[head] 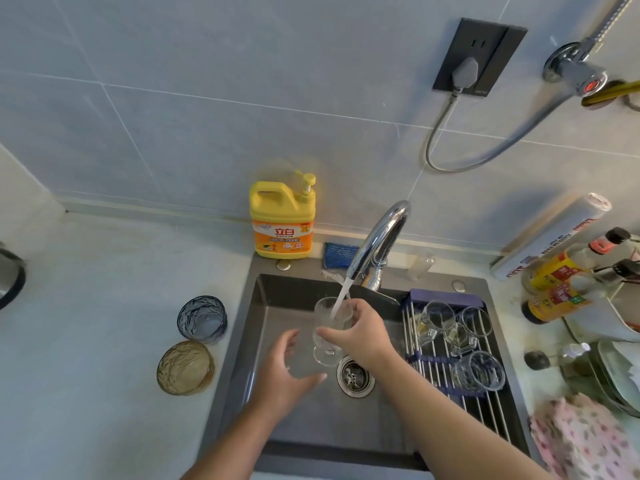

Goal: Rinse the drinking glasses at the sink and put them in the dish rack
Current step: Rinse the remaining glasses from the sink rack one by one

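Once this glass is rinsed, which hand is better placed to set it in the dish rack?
Right. The right hand grips the glass under the stream, and the dish rack sits on the sink's right side, next to it. The left hand is open and farther away.

Home kitchen: sink [263, 306], tiled wall [173, 116], detergent bottle [283, 220], sauce bottles [561, 282], dish rack [450, 368].
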